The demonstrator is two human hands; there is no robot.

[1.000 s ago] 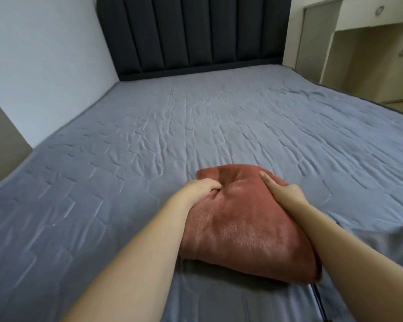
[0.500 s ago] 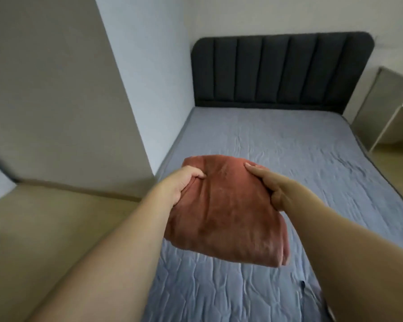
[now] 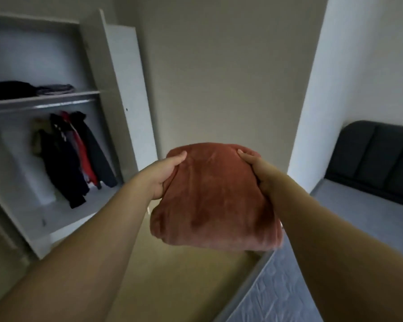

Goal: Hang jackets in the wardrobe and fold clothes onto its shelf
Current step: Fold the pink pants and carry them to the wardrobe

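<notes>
A folded rust-red fleece garment is held in the air at chest height in front of me. My left hand grips its left edge and my right hand grips its right edge, thumbs on top. At the left stands the open wardrobe. Its shelf carries folded dark and grey clothes. Several jackets in dark and red hang from the rail below the shelf.
The wardrobe's white door stands open toward me. A beige wall is straight ahead. The bed with its blue-grey cover and dark padded headboard lies at the right. Tan floor lies below my arms.
I lifted the folded red garment off the bed with both hands and turned left. The view swung from the bed to the open wardrobe.
</notes>
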